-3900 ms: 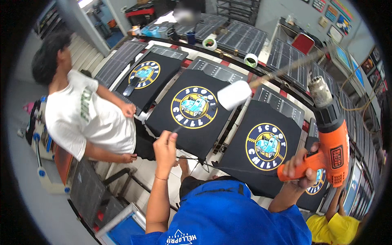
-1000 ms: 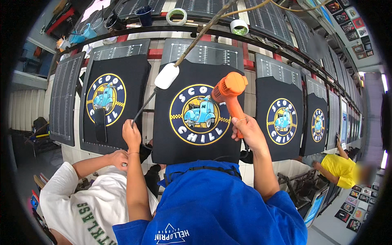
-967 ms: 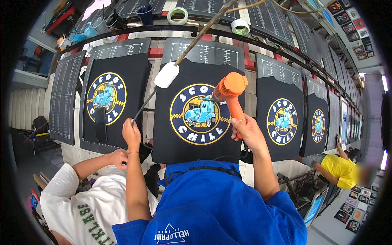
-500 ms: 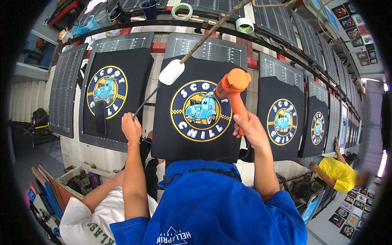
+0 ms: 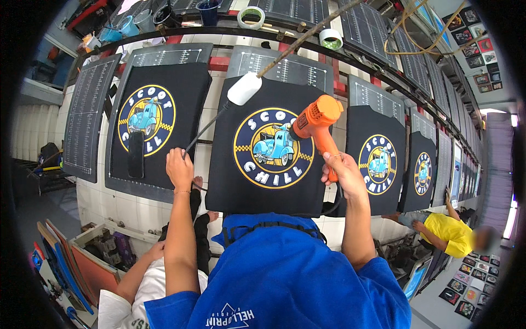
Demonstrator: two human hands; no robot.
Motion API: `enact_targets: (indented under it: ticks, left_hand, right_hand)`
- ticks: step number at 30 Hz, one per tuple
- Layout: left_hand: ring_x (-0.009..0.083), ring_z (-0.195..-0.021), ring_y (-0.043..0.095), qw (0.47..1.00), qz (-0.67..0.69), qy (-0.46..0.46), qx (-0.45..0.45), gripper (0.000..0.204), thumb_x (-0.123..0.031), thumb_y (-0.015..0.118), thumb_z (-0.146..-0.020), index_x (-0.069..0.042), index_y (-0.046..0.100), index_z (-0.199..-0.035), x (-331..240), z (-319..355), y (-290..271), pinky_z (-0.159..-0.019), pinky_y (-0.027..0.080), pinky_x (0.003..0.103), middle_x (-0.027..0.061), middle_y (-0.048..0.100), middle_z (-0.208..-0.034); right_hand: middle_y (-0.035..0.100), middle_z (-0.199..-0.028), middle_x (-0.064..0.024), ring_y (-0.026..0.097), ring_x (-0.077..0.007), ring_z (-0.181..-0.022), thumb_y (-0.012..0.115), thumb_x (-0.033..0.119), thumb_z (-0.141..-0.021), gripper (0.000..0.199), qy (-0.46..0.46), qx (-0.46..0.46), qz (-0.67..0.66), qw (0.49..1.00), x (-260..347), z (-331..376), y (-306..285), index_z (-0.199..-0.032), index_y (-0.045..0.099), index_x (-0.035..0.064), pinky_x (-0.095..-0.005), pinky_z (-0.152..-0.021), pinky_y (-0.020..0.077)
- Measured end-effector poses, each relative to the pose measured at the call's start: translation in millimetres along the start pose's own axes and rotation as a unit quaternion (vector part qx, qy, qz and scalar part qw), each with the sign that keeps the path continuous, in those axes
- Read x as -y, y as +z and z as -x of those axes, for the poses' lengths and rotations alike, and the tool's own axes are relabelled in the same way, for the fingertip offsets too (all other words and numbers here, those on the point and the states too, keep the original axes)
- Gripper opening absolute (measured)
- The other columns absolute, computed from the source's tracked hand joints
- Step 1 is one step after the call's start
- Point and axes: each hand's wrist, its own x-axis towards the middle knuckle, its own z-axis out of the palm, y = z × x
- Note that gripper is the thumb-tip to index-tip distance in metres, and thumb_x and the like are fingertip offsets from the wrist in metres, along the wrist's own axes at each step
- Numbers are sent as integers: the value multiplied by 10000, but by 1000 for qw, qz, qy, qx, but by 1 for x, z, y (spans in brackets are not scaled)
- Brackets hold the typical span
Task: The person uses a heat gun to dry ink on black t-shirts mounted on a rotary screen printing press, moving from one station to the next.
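My right hand (image 5: 346,174) is closed round the handle of an orange heat gun (image 5: 322,116). The gun's dark nozzle points left over the scooter print on a black T-shirt (image 5: 224,192), which lies on a flat board in front of me. Whether nozzle and print touch, I cannot tell. My left hand (image 5: 179,168) is closed on a dark power cord (image 5: 205,129), at the right edge of another printed black T-shirt (image 5: 189,93). This cord runs up to a white socket block (image 5: 245,89) hanging from a rope-like line. A black phone (image 5: 136,156) lies on the left shirt.
More boards with printed black shirts (image 5: 378,118) run off to the right. Tape rolls (image 5: 330,39) and cups (image 5: 208,12) stand beyond the rail. A person in white (image 5: 118,307) is at lower left; another in yellow (image 5: 446,230) works at far right.
The heat gun has dropped slightly relative to the print. The socket block has swung right in view. The person in white has shifted lower. Both my hands keep their hold.
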Motion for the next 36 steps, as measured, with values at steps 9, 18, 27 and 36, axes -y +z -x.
enact_targets:
  ticks: [9, 18, 27, 36]
  left_hand:
    - [383, -823, 536, 1000, -2, -5, -7, 186, -145, 585, -901, -9, 524, -791, -4, -2, -2, -725, 425, 479, 168, 537, -828]
    - [368, -804, 538, 1000, -13, -8, -2, 218, -172, 614, -892, -12, 524, -774, -4, 1, -1, -709, 427, 468, 157, 532, -812]
    - [367, -805, 541, 1000, -18, -3, -3, 220, -175, 613, -896, -16, 523, -773, -6, -1, -1, -701, 429, 473, 156, 529, -815]
    - [369, -802, 542, 1000, -15, -9, -7, 214, -173, 617, -887, -19, 523, -773, -5, 0, -1, -705, 433, 474, 151, 533, -809]
  right_hand:
    - [579, -694, 0, 605, -93, -580, 648, 324, -948, 331, -31, 24, 20, 999, -4, -8, 6, -1054, 591, 16, -221, -500, 474]
    - [563, -684, 2, 594, -98, -567, 647, 335, -946, 334, -30, 44, 23, 998, 5, -19, 10, -1054, 577, 27, -222, -493, 468]
    - [566, -691, 0, 593, -93, -571, 648, 324, -947, 344, -50, 43, 43, 997, 5, -22, 16, -1070, 574, 11, -211, -488, 460]
    - [564, -694, 16, 592, -79, -584, 655, 313, -944, 309, -29, 54, 18, 998, 3, -25, 14, -1045, 597, 26, -214, -502, 467]
